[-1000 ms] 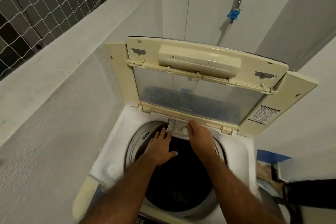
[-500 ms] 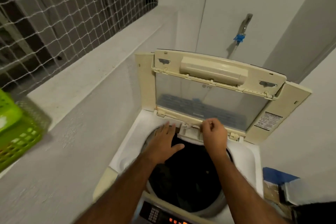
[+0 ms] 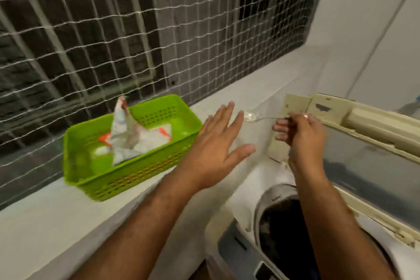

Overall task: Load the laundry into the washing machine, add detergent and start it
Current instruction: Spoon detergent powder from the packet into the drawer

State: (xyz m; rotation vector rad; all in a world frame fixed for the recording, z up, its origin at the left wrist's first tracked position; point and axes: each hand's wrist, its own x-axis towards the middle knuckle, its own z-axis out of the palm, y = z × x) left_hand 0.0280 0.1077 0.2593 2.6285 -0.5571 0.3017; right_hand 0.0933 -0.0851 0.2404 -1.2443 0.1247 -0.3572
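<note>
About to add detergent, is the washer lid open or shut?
Open: the lid stands raised behind the dark drum, whose opening is uncovered.

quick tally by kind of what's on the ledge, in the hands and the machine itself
green basket: 1
opened packet in the basket: 1
spoon, held in the right hand: 1
washing machine, lid up: 1
hands: 2, with the left hand open and empty
total: 6
</note>
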